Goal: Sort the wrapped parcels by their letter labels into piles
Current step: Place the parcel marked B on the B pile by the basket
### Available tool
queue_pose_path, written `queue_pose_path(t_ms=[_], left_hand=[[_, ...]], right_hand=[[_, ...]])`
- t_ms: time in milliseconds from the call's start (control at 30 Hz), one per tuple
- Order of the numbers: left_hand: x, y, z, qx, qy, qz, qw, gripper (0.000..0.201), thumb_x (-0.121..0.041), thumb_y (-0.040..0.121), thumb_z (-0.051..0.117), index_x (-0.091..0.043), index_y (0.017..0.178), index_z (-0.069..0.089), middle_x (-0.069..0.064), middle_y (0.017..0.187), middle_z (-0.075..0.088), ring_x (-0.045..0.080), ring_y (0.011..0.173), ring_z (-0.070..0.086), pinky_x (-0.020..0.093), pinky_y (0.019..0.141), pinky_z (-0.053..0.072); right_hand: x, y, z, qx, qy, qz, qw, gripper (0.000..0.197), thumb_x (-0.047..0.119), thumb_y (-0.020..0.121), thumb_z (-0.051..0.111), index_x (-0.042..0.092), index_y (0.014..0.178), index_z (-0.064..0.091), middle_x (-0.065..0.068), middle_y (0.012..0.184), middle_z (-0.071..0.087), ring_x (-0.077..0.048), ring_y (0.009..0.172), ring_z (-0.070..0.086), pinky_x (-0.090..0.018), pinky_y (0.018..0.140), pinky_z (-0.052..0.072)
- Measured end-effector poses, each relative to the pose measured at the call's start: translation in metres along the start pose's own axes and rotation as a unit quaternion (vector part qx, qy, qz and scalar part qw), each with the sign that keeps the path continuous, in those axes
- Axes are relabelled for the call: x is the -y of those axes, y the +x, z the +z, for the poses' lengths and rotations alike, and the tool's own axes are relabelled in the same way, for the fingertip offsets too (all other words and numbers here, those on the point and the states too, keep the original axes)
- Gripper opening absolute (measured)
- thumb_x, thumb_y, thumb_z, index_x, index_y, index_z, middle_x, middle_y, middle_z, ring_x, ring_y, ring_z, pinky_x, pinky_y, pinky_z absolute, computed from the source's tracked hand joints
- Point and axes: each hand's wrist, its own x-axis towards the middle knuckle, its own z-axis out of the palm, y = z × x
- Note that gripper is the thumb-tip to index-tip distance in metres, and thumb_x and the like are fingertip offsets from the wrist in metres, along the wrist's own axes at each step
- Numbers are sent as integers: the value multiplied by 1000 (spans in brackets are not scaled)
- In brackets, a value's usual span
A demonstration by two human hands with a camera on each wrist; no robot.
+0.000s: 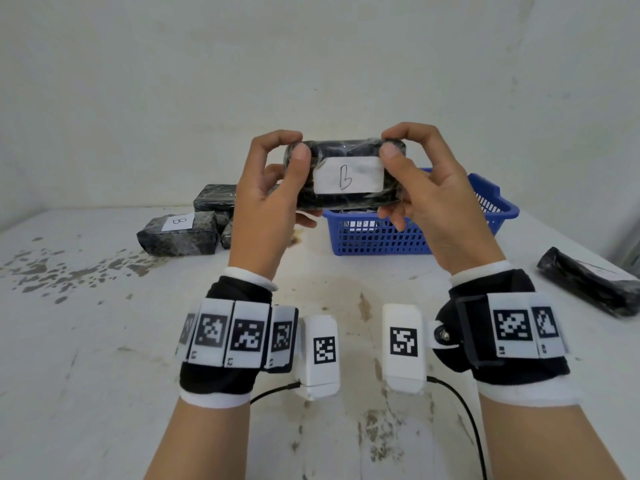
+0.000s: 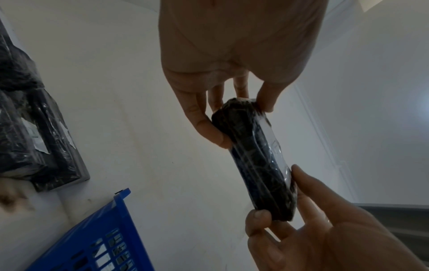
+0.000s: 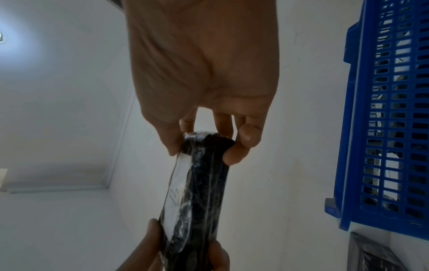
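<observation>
While held up at frame centre, parcel [image 1: 346, 174] labelled B is pinched endwise by left hand [image 1: 273, 199] and right hand [image 1: 429, 202].
Risk: slick wrap slipping from fingertips; destination likely B pile [image 1: 180, 233], left of basket [image 1: 415, 230].

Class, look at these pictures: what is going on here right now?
A person holds a black wrapped parcel up over the table, left hand and right hand pinching its ends. Its white label reads B. A pile with another B parcel lies at far left, a blue basket behind, one parcel at right.
</observation>
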Motion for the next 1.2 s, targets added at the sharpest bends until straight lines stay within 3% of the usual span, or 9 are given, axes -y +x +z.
queue_pose_path(t_ms=[100,200,300,400,500,767,867,1033,1200], left_hand=[[-1,-1,1,-9,12,-11,1000,23,-34,99,53,-24,119,56,4,94,70,16,69,68,52,64,57],[-3,-2,3,-16,5,-30,999,25,-36,97,54,-21,116,61,-7,86,69,13,65,67,55,65,55],[-2,-2,4,-10,-4,-36,999,27,-36,97,54,-17,115,61,-5,83,69,15,64,66,48,60,57],[0,-2,6,-6,9,-27,1000,29,-32,94,60,-18,118,59,4,91,69,12,65,67,37,55,59],[3,-2,6,-8,7,-21,1000,28,-33,94,60,-18,118,59,11,95,69,13,68,67,35,55,59],[4,-2,5,-9,17,-1,1000,37,-33,87,69,-25,121,57,-1,94,68,6,77,70,30,61,60],[5,-1,5,-12,2,7,1000,37,-28,87,70,-25,121,57,-2,96,68,8,81,71,30,64,60],[6,2,3,-1,-40,22,999,38,-32,92,63,-32,129,54,5,118,66,22,109,66,29,77,59],[6,6,-1,-17,-96,12,995,28,-34,94,57,-23,120,60,15,114,66,24,105,67,28,76,56]], right_hand=[[1,0,0,2,-10,3,1000,2,26,102,55,28,103,56,-6,80,67,-35,62,44,-23,45,44],[3,-2,2,1,-9,3,1000,3,28,102,55,26,101,53,-11,78,64,-27,55,49,-20,42,42],[2,-2,5,-19,-15,5,1000,6,30,101,57,27,99,52,-7,72,64,-10,48,54,-17,41,39],[0,0,7,-30,-23,5,999,11,36,97,63,32,96,53,-10,76,64,-16,63,59,-24,47,45],[-2,0,7,-26,-9,5,1000,14,32,94,66,31,97,52,-4,74,65,-11,62,61,-22,46,45],[-4,-1,9,7,6,-22,1000,29,21,90,73,28,103,48,1,78,69,-7,63,64,-15,54,47],[-5,-1,12,-4,17,-15,1000,33,24,92,70,29,116,47,0,80,68,-4,64,64,-15,57,48],[-12,4,11,-13,-22,-14,1000,26,29,92,70,25,116,62,1,99,74,-13,87,71,-30,80,57],[-8,4,10,3,-8,13,1000,22,33,96,62,29,118,65,9,85,68,-8,70,59,-22,68,51]])
